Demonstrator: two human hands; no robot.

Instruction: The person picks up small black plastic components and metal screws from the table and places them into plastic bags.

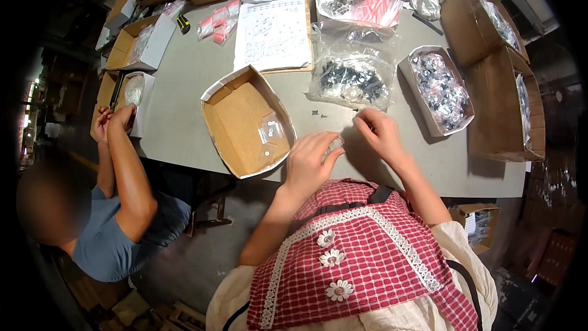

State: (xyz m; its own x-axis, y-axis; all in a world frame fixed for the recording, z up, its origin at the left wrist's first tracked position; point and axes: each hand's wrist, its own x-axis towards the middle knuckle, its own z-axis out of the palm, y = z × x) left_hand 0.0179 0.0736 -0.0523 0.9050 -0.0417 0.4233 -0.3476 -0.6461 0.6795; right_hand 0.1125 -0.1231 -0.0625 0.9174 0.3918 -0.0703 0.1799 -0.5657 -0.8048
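Note:
My left hand [311,160] is closed on a small clear plastic bag [336,142], pinched between thumb and fingers above the table's near edge. To its right, my right hand [381,133] has thumb and fingertips drawn together close to the tabletop; whatever they hold, if anything, is too small to make out. Small dark screws [315,113] lie on the table ahead of my hands. Beyond them rests a large clear bag of black and silver parts [352,81]. Left of my left hand, a shallow cardboard box [236,113] contains a few small clear packets [270,129] with white pieces.
A white-edged box of packed parts [442,95] stands right, beside tall cardboard cartons [502,104]. Printed sheets [272,30] lie at the back, near red-and-clear packets [219,21] and a yellow cutter [183,23]. A co-worker [125,196] sits left, hands at a white box.

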